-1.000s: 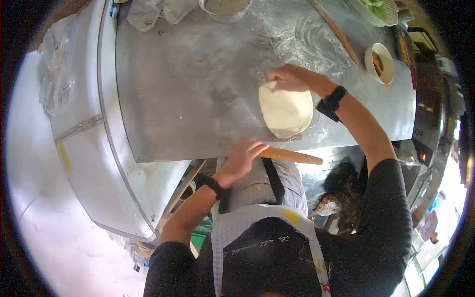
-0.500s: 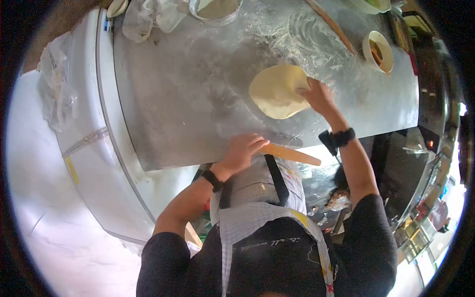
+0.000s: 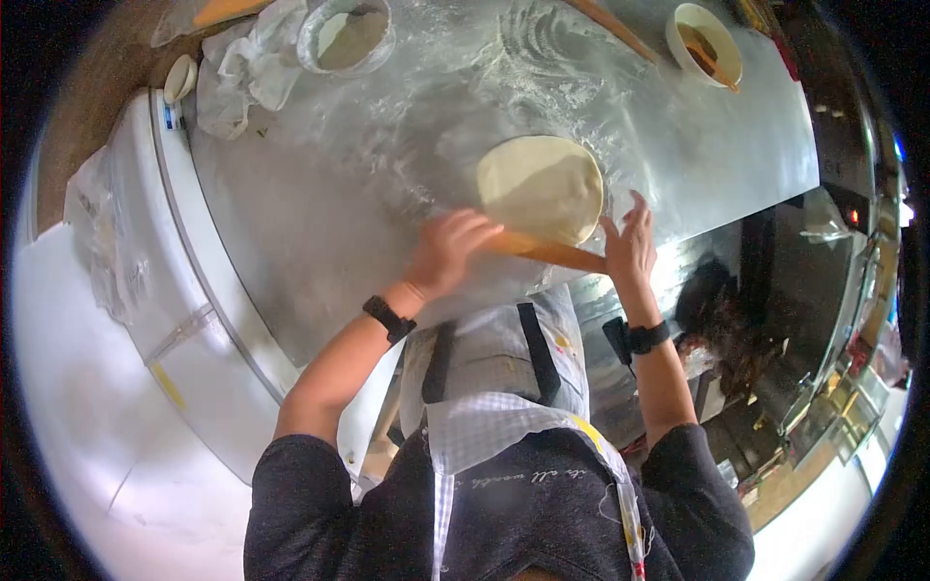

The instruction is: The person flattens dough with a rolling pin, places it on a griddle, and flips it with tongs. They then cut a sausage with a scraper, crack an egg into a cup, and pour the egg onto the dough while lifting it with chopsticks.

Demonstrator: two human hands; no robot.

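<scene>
A flat round of pale dough lies on the floured metal table. A wooden rolling pin lies across the dough's near edge. My left hand is closed around the pin's left end and slightly smeared by motion. At the other end, my right hand has its fingers spread, with the palm beside the pin's tip. Whether the right palm touches the wood I cannot tell.
A basin with flour and a crumpled plastic bag sit at the far left. A second wooden stick lies at the back. Right of it stands a cream bowl holding a wooden utensil. A white appliance borders the table's left.
The rolling pin has moved from the table's near edge forward to the dough. My right hand has let go of the dough, which now lies flat, and moved to the pin's right end.
</scene>
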